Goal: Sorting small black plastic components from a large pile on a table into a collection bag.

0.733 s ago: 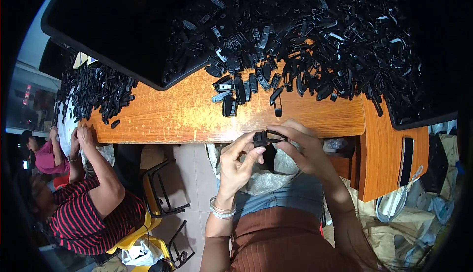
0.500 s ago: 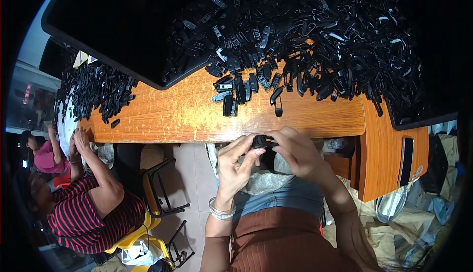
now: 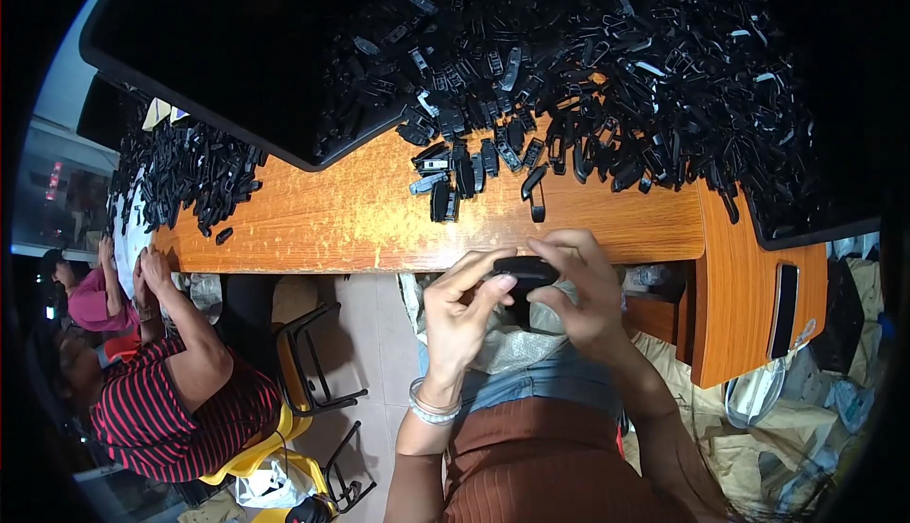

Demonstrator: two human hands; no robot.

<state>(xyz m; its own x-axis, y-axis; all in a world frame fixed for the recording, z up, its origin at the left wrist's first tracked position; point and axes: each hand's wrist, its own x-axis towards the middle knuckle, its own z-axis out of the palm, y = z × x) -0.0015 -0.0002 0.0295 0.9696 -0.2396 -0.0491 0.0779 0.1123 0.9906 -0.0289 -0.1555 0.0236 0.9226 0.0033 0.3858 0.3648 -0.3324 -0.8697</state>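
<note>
Just in front of the table edge, my left hand (image 3: 462, 307) grips a small black oval plastic casing (image 3: 524, 271) between thumb and fingers. My right hand (image 3: 586, 288) is at the casing's right end, its thumb and index finger apart above and below it; whether they touch it I cannot tell. On the wooden table (image 3: 332, 224) beyond my hands lies a small cluster of black casings (image 3: 460, 177), with a loop-shaped black piece (image 3: 536, 196) by itself to their right.
A large heap of black plastic parts (image 3: 607, 68) covers the table's far side, between dark trays (image 3: 313, 158). Another heap (image 3: 180, 177) lies at left, near a person in a striped shirt (image 3: 180, 414). A bag (image 3: 507, 350) rests on my lap. Chair legs (image 3: 327, 357) stand at lower left.
The casing in my left hand now shows its long smooth side. My right fingers have spread apart and loosened around its right end.
</note>
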